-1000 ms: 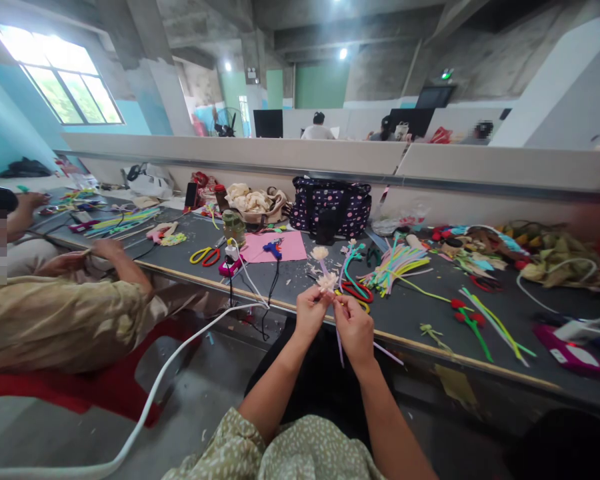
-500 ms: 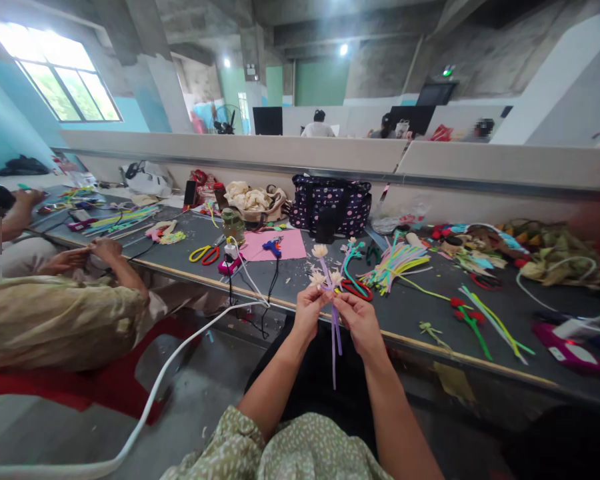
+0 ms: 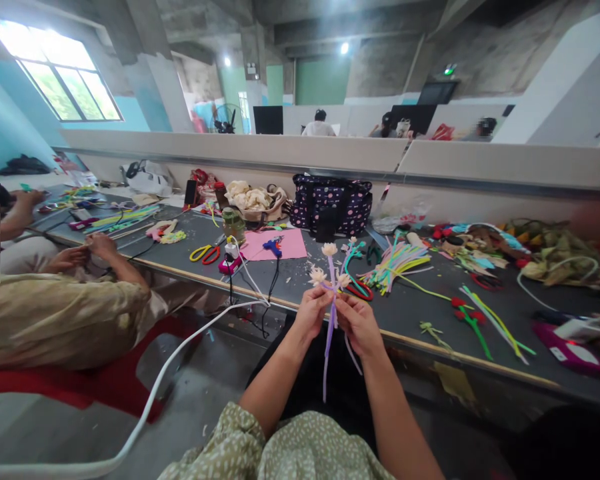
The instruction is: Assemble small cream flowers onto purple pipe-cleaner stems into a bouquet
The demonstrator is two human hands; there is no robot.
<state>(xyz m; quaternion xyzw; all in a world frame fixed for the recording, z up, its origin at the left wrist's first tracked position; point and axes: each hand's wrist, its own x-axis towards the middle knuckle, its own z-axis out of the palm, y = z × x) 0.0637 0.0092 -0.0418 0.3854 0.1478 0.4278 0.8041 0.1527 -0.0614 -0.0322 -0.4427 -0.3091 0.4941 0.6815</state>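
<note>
Both my hands meet at the table's front edge around a small spray of pale flowers (image 3: 329, 250) on purple pipe-cleaner stems (image 3: 329, 340). My left hand (image 3: 313, 312) pinches the stems from the left, just below the blooms. From the other side my right hand (image 3: 359, 323) closes its fingers on the stems too. Three cream blooms stand above the fingers, and the lower stem ends hang loose over my lap. Just behind the flowers lie red-handled scissors (image 3: 359, 289) and a mint-green pipe-cleaner sprig (image 3: 353, 257).
A bundle of coloured pipe cleaners (image 3: 397, 263) lies right of centre. Left are a blue glue gun (image 3: 273, 248) on pink paper (image 3: 297, 245) and scissors (image 3: 205, 254). A patterned bag (image 3: 350, 203) stands behind. A white cable (image 3: 180, 343) crosses at left, near a seated co-worker (image 3: 65, 313).
The flower spray has turned slightly in my fingers. The stem ends have spread apart, one now swinging out to the right below my right hand.
</note>
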